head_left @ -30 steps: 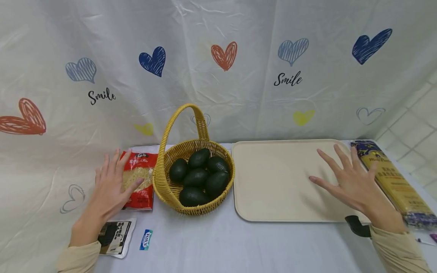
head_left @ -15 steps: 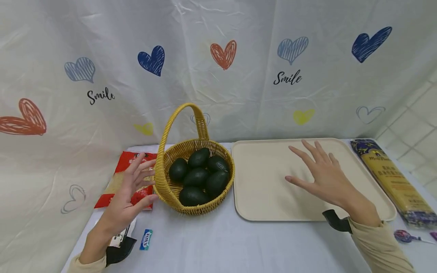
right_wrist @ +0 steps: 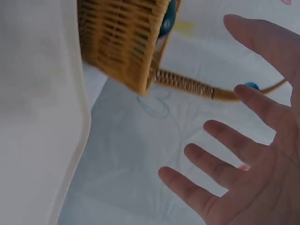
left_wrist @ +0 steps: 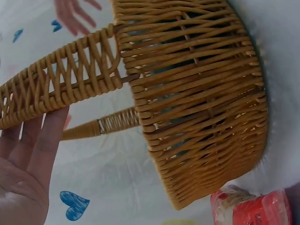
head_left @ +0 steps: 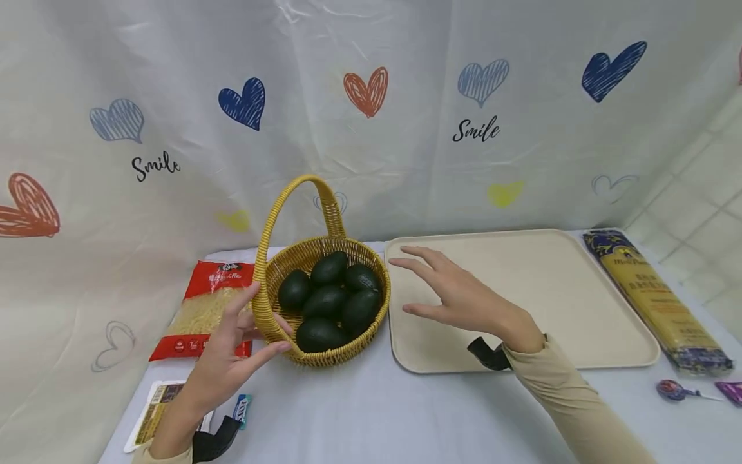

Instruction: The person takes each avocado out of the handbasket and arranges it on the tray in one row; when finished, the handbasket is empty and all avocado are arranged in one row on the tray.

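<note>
- Noted nearest, on the pale surface (head_left: 371, 412), a flat white sachet (head_left: 152, 415) and a small blue packet (head_left: 242, 406), both beside the left wrist.
- Found the left hand (head_left: 232, 361) spread wide with straight fingers, cupped toward the left side of the wicker basket (head_left: 342, 351). Saw the thumb at the front wall and the fingers by the foot of the handle, closed round nothing. Could not tell for sure whether skin met wicker.
- Found the right hand (head_left: 458, 299) likewise opened out and holding nothing, hovering over the left edge of the beige tray (head_left: 551, 290), just beside the basket's right rim.
- Placed the basket upright on the surface between the two hands, with several dark avocados (head_left: 327, 303) heaped inside.
- Judged the step in hand to be a two-sided reach for the basket, with no grip made yet.
- Judged that a firm hold would call for both palms closing against the woven walls, or fingers curling round the handle, while keeping the basket level so the fruit stayed in.
- Saw a lollipop (head_left: 672, 390) near the right edge.
- Saw a red noodle packet (head_left: 203, 312) left of the basket and a long pasta packet (head_left: 655, 303) right of the tray.
- Saw, farthest back, a white curtain (head_left: 371, 129) printed with hearts.
</note>
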### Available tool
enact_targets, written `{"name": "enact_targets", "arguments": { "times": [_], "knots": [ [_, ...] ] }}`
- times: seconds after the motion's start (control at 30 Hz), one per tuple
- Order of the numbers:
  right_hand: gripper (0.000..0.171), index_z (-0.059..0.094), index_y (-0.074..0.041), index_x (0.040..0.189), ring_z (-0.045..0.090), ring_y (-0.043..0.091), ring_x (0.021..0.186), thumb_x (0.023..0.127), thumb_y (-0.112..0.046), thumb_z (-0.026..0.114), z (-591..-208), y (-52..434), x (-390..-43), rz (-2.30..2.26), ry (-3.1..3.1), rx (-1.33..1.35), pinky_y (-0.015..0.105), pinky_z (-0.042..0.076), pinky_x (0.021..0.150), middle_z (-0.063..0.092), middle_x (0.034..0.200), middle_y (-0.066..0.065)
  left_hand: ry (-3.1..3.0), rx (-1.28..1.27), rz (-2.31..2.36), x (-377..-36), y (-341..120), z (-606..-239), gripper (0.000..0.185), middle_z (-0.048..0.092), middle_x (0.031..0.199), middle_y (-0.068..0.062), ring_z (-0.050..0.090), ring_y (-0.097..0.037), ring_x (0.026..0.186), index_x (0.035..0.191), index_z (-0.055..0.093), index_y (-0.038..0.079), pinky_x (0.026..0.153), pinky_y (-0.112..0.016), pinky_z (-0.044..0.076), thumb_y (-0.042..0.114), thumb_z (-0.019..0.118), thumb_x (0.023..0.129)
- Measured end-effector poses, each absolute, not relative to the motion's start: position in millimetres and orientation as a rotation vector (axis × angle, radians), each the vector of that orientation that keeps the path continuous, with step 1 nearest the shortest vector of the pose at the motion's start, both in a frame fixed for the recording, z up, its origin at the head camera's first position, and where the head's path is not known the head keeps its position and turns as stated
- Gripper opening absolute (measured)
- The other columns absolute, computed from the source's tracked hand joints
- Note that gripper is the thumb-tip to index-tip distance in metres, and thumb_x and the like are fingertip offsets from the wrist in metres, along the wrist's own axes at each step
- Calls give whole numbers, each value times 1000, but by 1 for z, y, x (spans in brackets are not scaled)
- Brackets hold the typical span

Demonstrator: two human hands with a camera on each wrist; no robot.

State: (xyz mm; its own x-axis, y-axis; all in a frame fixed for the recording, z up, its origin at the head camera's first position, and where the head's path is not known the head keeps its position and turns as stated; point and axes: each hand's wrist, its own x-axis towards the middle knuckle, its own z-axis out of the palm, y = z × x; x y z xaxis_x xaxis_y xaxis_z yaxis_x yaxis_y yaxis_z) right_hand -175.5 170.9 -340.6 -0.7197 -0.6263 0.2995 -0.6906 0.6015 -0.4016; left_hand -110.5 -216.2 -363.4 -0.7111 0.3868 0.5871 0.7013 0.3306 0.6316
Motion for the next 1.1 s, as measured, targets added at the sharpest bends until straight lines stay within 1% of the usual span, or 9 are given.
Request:
{"name": "enact_targets", "arguments": {
  "times": [0.17, 0.3, 0.43, 0.57, 0.67, 0.83, 0.97, 1.0, 1.1],
  "knots": [
    [68, 48, -14, 155, 42, 31, 145, 96, -23, 79, -350, 147, -186, 894, -2680, 1230, 55, 43, 115, 43, 158, 12, -2259, -929, -1274, -112, -214, -369, 111, 75, 99, -3, 72, -10, 97, 162, 22, 4, 87, -18, 57, -22, 82, 73],
    [60, 55, -6, 147, 47, 31, 139, 94, -18, 81, -355, 137, -193, 936, -2653, 1314, 52, 44, 114, 51, 150, 13, -2245, -894, -1283, -114, -212, -370, 110, 74, 96, -3, 72, -11, 94, 161, 26, 4, 84, -17, 58, -22, 83, 71],
    [53, 61, -3, 139, 51, 32, 135, 92, -13, 82, -356, 129, -198, 903, -2655, 1347, 51, 46, 112, 55, 145, 15, -2239, -883, -1270, -116, -210, -371, 110, 73, 100, -7, 72, -11, 94, 161, 27, 4, 83, -18, 59, -22, 84, 70],
    [50, 63, -3, 136, 56, 34, 129, 91, -13, 83, -346, 121, -198, 659, -2660, 1311, 53, 47, 107, 58, 140, 15, -2246, -859, -1267, -116, -209, -373, 112, 72, 105, -11, 71, -10, 97, 162, 25, 5, 82, -17, 58, -22, 83, 70],
    [50, 64, -4, 135, 58, 34, 127, 90, -13, 85, -334, 115, -198, 575, -2636, 1341, 53, 49, 105, 59, 139, 15, -2246, -839, -1280, -115, -208, -375, 112, 72, 108, -12, 70, -11, 99, 163, 24, 6, 83, -17, 58, -22, 83, 71],
    [49, 63, -6, 136, 56, 31, 131, 92, -12, 82, -322, 105, -204, 625, -2673, 1480, 46, 51, 106, 57, 144, 11, -2244, -826, -1289, -115, -208, -376, 111, 71, 111, -13, 69, -12, 101, 163, 23, 7, 85, -17, 57, -21, 83, 73],
    [46, 65, -8, 134, 57, 28, 128, 92, -12, 82, -325, 96, -210, 654, -2757, 1531, 43, 53, 103, 58, 139, 7, -2258, -823, -1289, -114, -208, -376, 110, 71, 111, -13, 71, -17, 100, 163, 23, 8, 86, -18, 58, -20, 82, 74],
    [44, 66, -8, 133, 57, 27, 129, 93, -13, 82, -327, 93, -211, 662, -2772, 1548, 42, 53, 104, 58, 138, 7, -2263, -822, -1288, -113, -209, -376, 110, 71, 110, -13, 71, -19, 100, 163, 23, 8, 85, -18, 58, -20, 82, 75],
    [41, 67, -6, 131, 57, 25, 129, 92, -12, 82, -333, 86, -216, 697, -2794, 1600, 40, 51, 105, 59, 135, 5, -2270, -812, -1288, -111, -211, -376, 110, 71, 109, -13, 71, -19, 99, 162, 22, 8, 84, -19, 59, -21, 82, 75]
  ]
}}
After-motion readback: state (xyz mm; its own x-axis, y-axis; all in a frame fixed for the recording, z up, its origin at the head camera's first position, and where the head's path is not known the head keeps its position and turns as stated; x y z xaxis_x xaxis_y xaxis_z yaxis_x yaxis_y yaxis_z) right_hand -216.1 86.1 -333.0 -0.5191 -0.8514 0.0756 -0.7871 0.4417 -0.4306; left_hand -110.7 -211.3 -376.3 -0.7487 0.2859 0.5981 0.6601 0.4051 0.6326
